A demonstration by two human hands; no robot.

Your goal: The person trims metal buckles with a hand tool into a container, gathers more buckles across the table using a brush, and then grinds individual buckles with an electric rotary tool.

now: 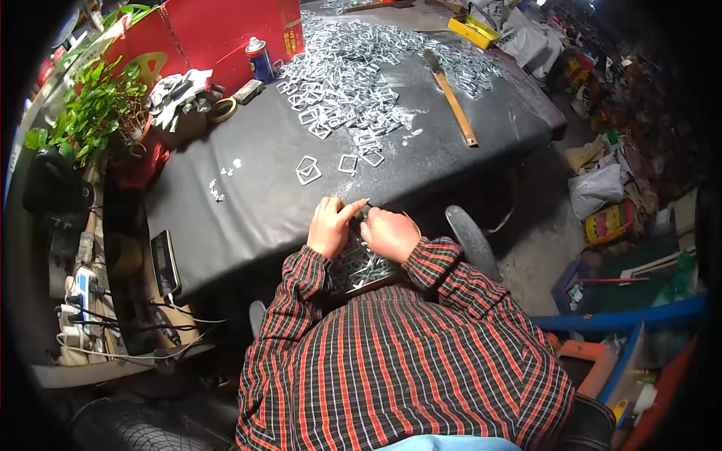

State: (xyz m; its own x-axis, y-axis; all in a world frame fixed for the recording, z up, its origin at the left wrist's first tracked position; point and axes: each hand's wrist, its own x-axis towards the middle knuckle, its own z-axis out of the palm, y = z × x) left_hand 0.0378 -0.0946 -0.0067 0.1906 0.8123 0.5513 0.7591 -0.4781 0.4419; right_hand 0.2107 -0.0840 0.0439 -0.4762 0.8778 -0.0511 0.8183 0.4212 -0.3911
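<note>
At the front edge of the black-covered table (256, 180), my left hand (331, 227) and my right hand (391, 234) meet, fingers close together. Both hands are closed around something small and dark that I cannot make out. Below them, a container of small metal pieces (361, 269) sits against my body. Just beyond my hands lie a few loose square metal frames (308, 171). A large heap of similar metal frames (342, 64) spreads over the back of the table. Right of the heap rests a brush with a long wooden handle (455, 109).
Left side: potted plant (90, 113), spray can (259, 60), tape roll (222, 110), gloves (179, 94), phone (165, 263) and power strip (84, 293). A yellow tray (474, 31) stands at the back right. Bags (598, 188) lie on the floor at right; a chair armrest (470, 237) is beside my right arm.
</note>
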